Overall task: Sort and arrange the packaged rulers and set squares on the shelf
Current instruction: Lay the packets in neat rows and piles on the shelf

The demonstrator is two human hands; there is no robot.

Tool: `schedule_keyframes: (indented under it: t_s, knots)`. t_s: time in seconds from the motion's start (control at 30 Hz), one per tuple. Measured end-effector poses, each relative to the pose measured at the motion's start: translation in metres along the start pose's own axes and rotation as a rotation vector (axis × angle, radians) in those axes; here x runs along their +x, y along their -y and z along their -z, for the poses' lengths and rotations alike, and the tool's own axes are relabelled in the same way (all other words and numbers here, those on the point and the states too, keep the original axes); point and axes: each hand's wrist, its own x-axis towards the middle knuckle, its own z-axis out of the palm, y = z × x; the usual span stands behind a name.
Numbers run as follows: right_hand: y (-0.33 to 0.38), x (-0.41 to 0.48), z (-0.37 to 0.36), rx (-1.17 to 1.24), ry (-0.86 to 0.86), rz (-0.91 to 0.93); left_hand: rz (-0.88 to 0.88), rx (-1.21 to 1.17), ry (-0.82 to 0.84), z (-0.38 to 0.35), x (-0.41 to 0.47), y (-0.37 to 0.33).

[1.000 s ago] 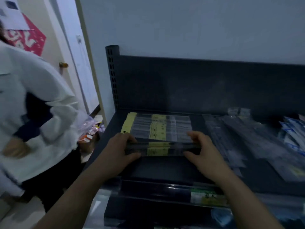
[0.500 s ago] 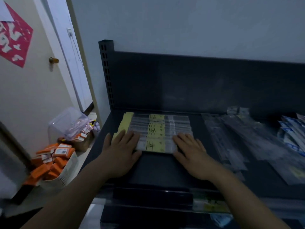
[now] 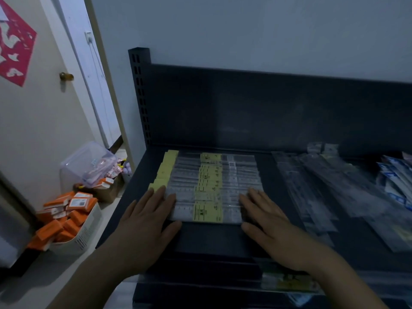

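A row of clear packaged rulers with yellow labels [image 3: 209,186] lies overlapped on the dark shelf [image 3: 214,239], running from the back wall toward me. My left hand [image 3: 147,221] lies flat with straight fingers on the left end of the nearest rulers. My right hand [image 3: 267,221] lies flat on their right end. To the right, long clear packages of rulers or set squares [image 3: 316,192] lie loosely at an angle.
Blue-and-white packets [image 3: 396,179] sit at the shelf's far right. On the floor to the left stand a box of orange cartons [image 3: 64,219] and a clear plastic tub [image 3: 89,163]. A door with a knob [image 3: 65,76] is at left.
One second ago both hands held a ruler pack just above the shelf front; it now lies flat at the row's near end with my palms on it. The person in white at left is gone.
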Motion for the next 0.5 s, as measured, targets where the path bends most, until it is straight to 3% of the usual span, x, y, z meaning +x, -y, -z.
schedule_keyframes:
  t_s: [0.13, 0.23, 0.33, 0.43, 0.5]
  knots:
    - [0.004, -0.007, -0.005, 0.071, -0.051, 0.011, 0.015, -0.020, -0.096, 0.001, -0.003, 0.000]
    - [0.003, -0.016, 0.001, 0.226, -0.288, -0.053, -0.028, -0.165, -0.266, 0.007, -0.001, -0.010]
    - [-0.012, -0.034, 0.012, 0.190, -0.525, -0.185, -0.119, -0.349, -0.410, 0.013, 0.004, -0.035]
    - [-0.041, -0.040, 0.027, 0.163, -0.676, -0.352, -0.224, -0.496, -0.397, 0.009, 0.012, -0.079]
    - [-0.058, -0.035, 0.037, 0.142, -0.629, -0.494, -0.280, -0.515, -0.330, 0.005, 0.019, -0.108]
